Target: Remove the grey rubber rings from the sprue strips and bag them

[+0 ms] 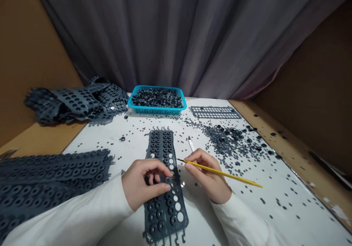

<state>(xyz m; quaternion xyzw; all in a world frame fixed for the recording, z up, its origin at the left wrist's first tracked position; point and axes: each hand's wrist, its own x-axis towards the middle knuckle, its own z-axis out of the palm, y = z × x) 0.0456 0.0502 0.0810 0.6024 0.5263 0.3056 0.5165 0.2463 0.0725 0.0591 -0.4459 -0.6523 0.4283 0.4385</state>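
My left hand [148,181] is bent over a dark rubber sheet [162,161] with rows of raised rings. Its thumb and index finger pinch at a ring in the right-hand part, and what lies between the fingertips is mostly hidden. Several rings on that side are gone, leaving round white holes. My right hand [207,174] holds a thin yellow stick tool [228,172] with a dark pointed tip, aimed left at the sheet's edge. Behind those fingers a white pen-shaped tool [190,143] with a dark tip sticks out; whether it is held or lies on the table cannot be seen.
A blue basket [156,111] full of small dark pieces stands at the back. Crumpled rubber sheets [77,101] are heaped behind left, more ringed sheets [52,176] lie near left. At right are a punched sheet [216,112] and scattered dark bits [231,139] on the white table [132,143].
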